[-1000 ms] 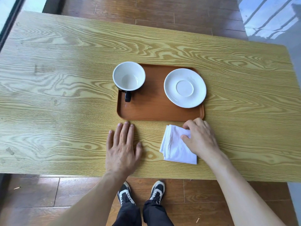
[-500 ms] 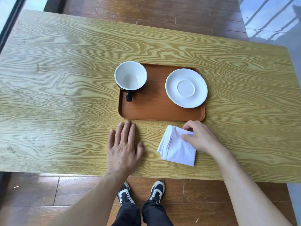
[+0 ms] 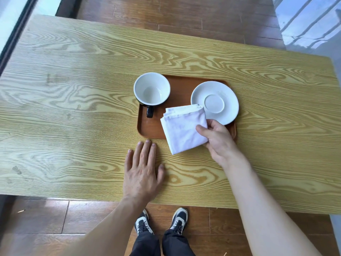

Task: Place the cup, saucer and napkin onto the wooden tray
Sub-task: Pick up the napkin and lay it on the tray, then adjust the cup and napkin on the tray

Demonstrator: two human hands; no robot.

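A brown wooden tray [image 3: 147,129] lies at the middle of the table. On its left end stands a cup [image 3: 151,89], white inside and black outside, its handle pointing toward me. A white saucer [image 3: 215,102] rests on the tray's right end. My right hand [image 3: 219,140] pinches a folded white napkin [image 3: 183,129] by its right edge; the napkin hangs over the tray's front middle and front rim, its far corner overlapping the saucer's edge. My left hand [image 3: 143,172] lies flat on the table in front of the tray, fingers spread, holding nothing.
The yellow wood-grain table [image 3: 73,117] stretches wide to the left and right of the tray. Its near edge is just above my shoes [image 3: 160,220] on the brown plank floor. A window frame [image 3: 16,32] runs along the far left.
My right hand has lifted the napkin off the table and carried it forward and slightly left, over the tray's front. The left hand, cup and saucer have stayed put.
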